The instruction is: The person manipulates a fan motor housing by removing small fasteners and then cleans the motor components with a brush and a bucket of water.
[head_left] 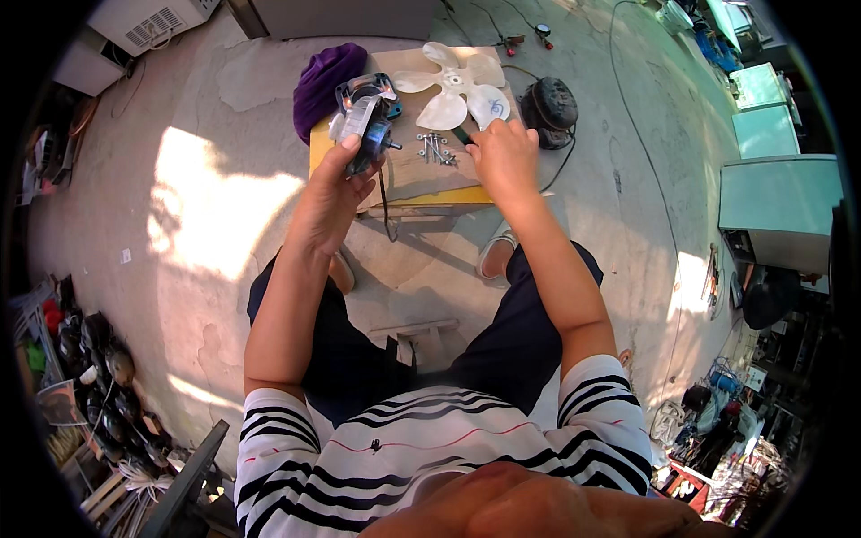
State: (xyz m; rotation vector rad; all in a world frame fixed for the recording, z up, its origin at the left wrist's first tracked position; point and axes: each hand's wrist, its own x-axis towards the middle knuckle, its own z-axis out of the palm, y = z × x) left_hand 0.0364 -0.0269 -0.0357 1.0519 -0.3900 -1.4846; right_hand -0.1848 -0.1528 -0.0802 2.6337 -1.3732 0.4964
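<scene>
My left hand point(337, 184) holds a small fan motor point(366, 121) with a metal frame, a shaft pointing right and a black cord hanging down. At the right of the board-topped stool point(401, 179), my right hand point(505, 157) has curled fingers on a dark green slender item point(462, 134), partly hidden, perhaps a tool's handle. A white five-bladed fan point(453, 79) lies above that hand. Several screws point(435, 150) lie loose on the board between my hands.
A purple cloth point(327, 76) sits at the stool's back left, a black compressor point(549, 106) beside it on the right. Appliances point(778, 211) line the right side; piles of parts point(90, 359) lie lower left. Cables cross the floor, and my legs straddle the stool's near side.
</scene>
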